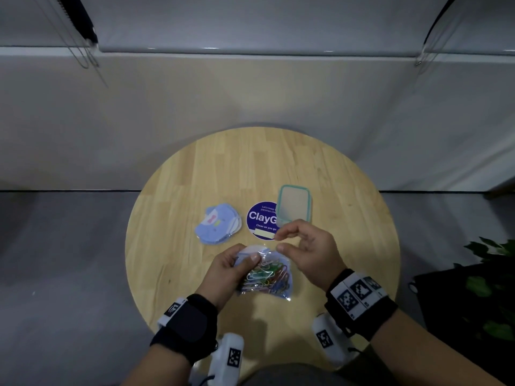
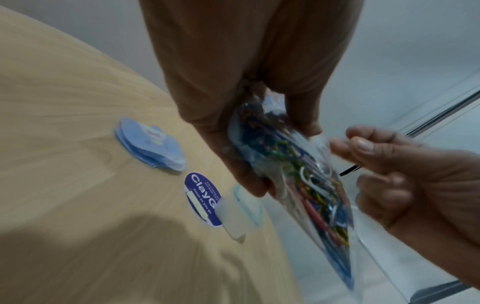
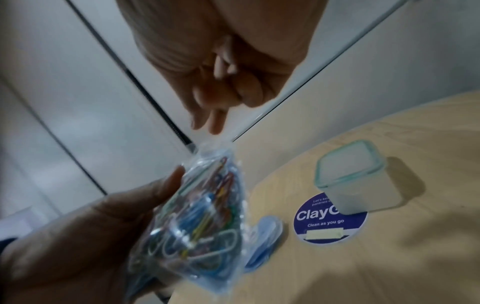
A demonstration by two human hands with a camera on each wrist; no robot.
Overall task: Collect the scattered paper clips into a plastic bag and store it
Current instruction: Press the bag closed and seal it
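The left hand [image 1: 227, 270] holds the bag [image 1: 267, 271] of clips [image 1: 264, 275] above the desk [image 1: 195, 176]. The right hand [image 1: 309, 253], fingers curled, pinches the bag's top. A box [image 1: 294, 203] stands behind the bag.

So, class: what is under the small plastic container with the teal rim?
The container stands partly on a round blue sticker reading "Clean as you go"; the sticker's covered part cannot be read. The rest rests on the wooden table.

A round wooden table [image 1: 195, 174] bears blue paper cutouts [image 1: 218, 227], a ClayGo sticker [image 1: 260, 220] and a teal-rimmed container [image 1: 294, 204].
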